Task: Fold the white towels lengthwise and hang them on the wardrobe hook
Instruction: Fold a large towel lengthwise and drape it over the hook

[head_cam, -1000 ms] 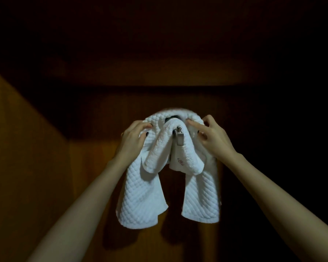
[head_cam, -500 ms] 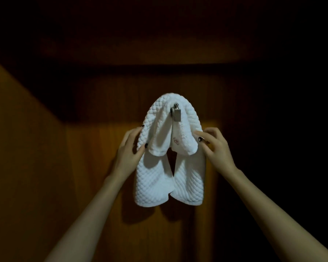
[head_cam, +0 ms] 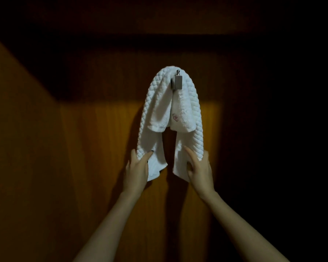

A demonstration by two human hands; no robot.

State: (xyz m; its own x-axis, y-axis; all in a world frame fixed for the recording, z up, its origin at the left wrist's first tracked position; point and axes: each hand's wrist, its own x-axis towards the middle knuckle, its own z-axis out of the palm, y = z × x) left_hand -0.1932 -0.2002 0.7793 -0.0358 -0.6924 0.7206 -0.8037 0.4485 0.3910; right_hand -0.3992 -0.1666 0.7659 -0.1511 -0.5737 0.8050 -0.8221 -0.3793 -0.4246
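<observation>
A quilted white towel (head_cam: 153,103) hangs folded over the metal wardrobe hook (head_cam: 178,82), its two ends dropping down either side. A smaller white towel (head_cam: 184,112) with a small pink embroidered mark lies over the same hook in front of it. My left hand (head_cam: 138,170) holds the long towel's left lower end, thumb across the front. Over on the other side, my right hand (head_cam: 200,167) grips the right lower end, with the forefinger stretched up along the cloth.
The hook sits on the wooden back wall (head_cam: 106,148) of the wardrobe, lit in a band behind the towels. A wooden side panel (head_cam: 23,138) closes in the left. The right side and the top are in deep shadow.
Both hands have slid down from the top of the towels by the hook to the lower ends. The towels now hang longer and straighter.
</observation>
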